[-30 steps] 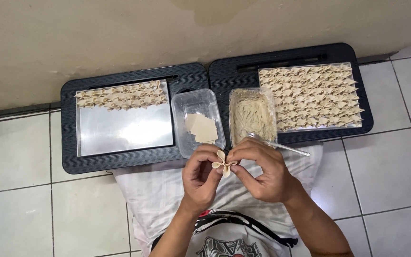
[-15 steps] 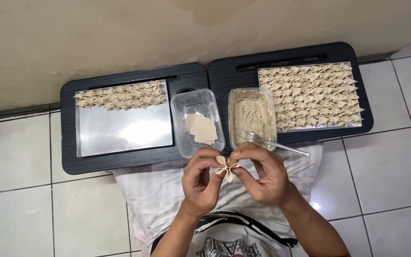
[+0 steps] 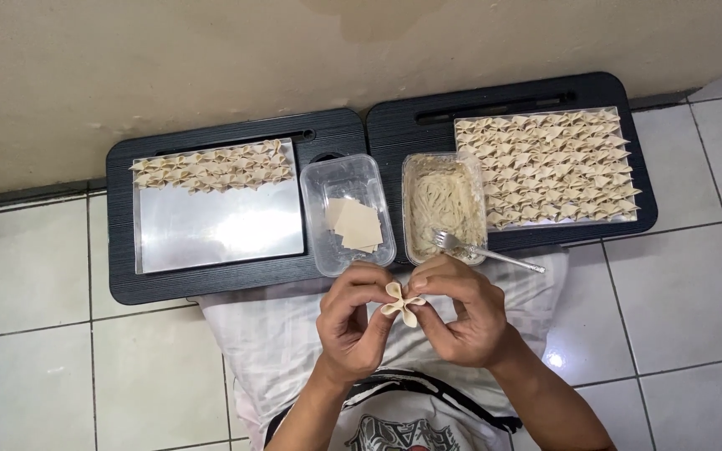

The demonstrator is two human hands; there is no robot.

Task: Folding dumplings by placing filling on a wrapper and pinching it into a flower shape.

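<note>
**Mia:** What are the two hands doing?

**Ben:** The left hand (image 3: 354,321) and the right hand (image 3: 461,313) are close together. Both pinch one small pale folded dough piece (image 3: 402,302) between their fingertips. It sits right between the hands, above the lap. Its corners stick out like little wings, and I think pinching from both sides keeps the fold shut.

**Mia:** What is just past the hands?

**Ben:** Just past the left hand is a clear plastic tub with flat square dough sheets (image 3: 353,224). Just past the right hand is a clear plastic tub of pale mushy filling (image 3: 443,200). A shiny metal fork (image 3: 485,250) leans on its near rim. Both tubs are close, so they look easy to reach.

**Mia:** And farther out?

**Ben:** Two black lap trays sit side by side against the wall. The left one (image 3: 127,276) holds a shiny metal sheet (image 3: 219,230) with a few rows of folded pieces (image 3: 211,167) at its far edge. The right one (image 3: 394,134) is nearly covered with neat rows of folded pieces (image 3: 549,163). The lines probably keep them from sticking together.
</note>
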